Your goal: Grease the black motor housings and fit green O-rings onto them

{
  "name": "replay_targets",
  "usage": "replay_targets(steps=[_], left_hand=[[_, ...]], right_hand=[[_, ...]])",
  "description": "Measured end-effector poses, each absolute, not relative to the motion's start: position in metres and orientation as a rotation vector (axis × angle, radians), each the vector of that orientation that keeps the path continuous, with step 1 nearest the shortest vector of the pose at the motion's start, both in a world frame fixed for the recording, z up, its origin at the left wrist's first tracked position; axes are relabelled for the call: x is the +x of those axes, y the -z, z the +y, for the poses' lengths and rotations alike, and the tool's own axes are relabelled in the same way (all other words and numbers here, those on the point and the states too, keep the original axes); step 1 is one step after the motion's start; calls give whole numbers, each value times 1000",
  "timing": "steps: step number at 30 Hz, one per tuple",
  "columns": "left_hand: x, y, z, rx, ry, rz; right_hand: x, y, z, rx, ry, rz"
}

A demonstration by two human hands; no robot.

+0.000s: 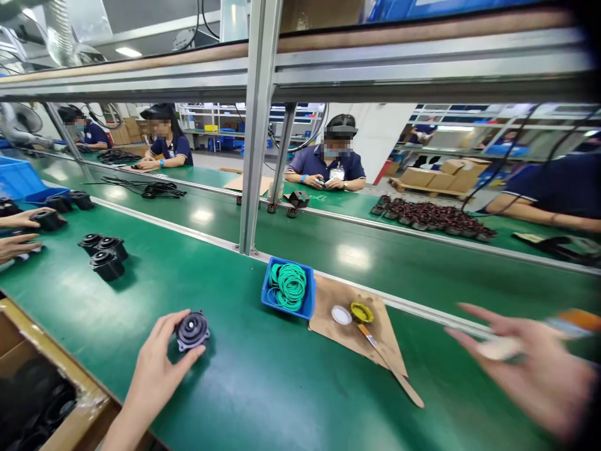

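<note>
My left hand (162, 360) grips a round black motor-like housing (192, 330) between thumb and fingers, at the green bench top (263, 388). The housing has a ringed, stepped top and small lugs on its rim. Off to the right, my right hand (539, 369) is smeared by motion. Its index and middle fingers stretch out, while a brush (501, 348) seems to lie in its grasp, with a pale handle end and a blurred orange part. Another brush (392, 369) with a wooden handle rests partly on a cardboard sheet (328, 313).
A blue bin (288, 310) holds green rings (288, 285). On the cardboard sit a yellow tub (361, 312) and a white lid (341, 315). Several black housings (107, 264) stand left, near a co-worker's hands (19, 244). A metal post (256, 138) rises mid-bench; a box (61, 401) is lower left.
</note>
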State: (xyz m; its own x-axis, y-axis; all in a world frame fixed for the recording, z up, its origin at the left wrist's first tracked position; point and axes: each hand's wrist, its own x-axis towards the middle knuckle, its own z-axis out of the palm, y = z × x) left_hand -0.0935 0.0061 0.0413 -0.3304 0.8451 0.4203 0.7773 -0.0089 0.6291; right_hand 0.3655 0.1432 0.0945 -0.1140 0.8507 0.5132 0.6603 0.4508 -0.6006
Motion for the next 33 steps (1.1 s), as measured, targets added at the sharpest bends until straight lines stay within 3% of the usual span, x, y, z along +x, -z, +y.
replay_targets(steps=[4, 9, 19, 24, 29, 33], left_hand=[[-37, -34, -4, 1852, -1204, 1878], [9, -8, -21, 1874, -1306, 1609], [0, -4, -22, 2046, -1291, 1447], [3, 5, -22, 1992, -1339, 1508], [9, -2, -19, 1945, -1447, 1464], [11, -15, -17, 1953, -1508, 1500]], right_hand=[[297, -101, 162, -1111, -18, -2158], [205, -90, 203, -981, -9, -2375], [206, -95, 210, -987, -136, -2333], [207, -113, 174, -982, -382, -2196], [194, -120, 110, -868, -1114, -2261], [189, -110, 85, -890, -1213, -2275]])
